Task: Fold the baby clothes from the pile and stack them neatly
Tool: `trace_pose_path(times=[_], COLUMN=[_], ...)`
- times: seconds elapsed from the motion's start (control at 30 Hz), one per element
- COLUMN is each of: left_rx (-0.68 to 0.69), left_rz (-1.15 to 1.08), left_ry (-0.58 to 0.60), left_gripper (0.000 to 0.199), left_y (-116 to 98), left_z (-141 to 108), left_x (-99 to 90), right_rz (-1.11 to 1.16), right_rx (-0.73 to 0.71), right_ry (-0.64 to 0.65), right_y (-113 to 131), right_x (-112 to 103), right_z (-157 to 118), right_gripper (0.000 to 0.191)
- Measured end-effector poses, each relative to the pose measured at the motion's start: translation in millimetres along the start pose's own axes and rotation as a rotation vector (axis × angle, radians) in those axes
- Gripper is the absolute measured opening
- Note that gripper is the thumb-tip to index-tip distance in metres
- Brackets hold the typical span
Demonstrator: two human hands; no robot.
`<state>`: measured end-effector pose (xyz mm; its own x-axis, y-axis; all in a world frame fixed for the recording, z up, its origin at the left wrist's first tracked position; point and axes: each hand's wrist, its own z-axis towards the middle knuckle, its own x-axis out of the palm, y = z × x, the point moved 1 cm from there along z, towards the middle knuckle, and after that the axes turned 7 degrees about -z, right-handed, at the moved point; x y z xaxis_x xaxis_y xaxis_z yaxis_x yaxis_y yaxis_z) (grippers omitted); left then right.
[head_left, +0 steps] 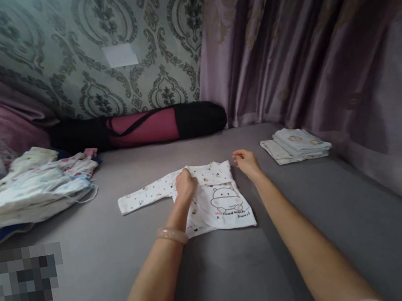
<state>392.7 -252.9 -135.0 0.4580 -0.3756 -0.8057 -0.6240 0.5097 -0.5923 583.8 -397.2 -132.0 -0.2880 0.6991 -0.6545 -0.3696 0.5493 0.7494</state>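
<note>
A small white baby shirt (229, 207) lies on the grey bed sheet, with a cartoon hippo and lettering on its front. One sleeve (145, 194) stretches out to the left; the other appears folded across the chest. My left hand (186, 184), with a bangle (172, 235) on its wrist, is closed at the shirt's left shoulder, and its fingertips are mostly hidden. Just beyond the shirt's right edge, my right hand (247, 163) hovers with loosely bent fingers, a gap between them and nothing visible inside.
Folded baby clothes (295, 144) are stacked at the right. A loose heap of clothes (38, 184) lies at the left. Against the patterned wall rests a long black and red bag (144, 127). Purple curtains (263, 39) hang along the right side. The lower left corner is pixelated.
</note>
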Motion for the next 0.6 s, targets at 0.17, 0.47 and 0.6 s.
trace_pose_path(times=[0.17,0.47,0.6], left_rx=[-0.018,0.045,0.005], left_rz=[-0.03,-0.021,-0.005], left_ry=[0.004,-0.041,-0.022], left_gripper=[0.028,0.021,0.024], left_y=[3,-3,-3], left_z=[5,1,-1], left_x=[5.8,-5.7,-10.7], right_rz=[-0.12,-0.313,-0.407], right_rx=[-0.107,-0.236,-0.22], right_ry=[0.149,0.299,0.282], right_y=[-13,-6,-7], right_x=[3,7,10], right_z=[3,9,7], right_gripper=[0.03,0.026,0.026])
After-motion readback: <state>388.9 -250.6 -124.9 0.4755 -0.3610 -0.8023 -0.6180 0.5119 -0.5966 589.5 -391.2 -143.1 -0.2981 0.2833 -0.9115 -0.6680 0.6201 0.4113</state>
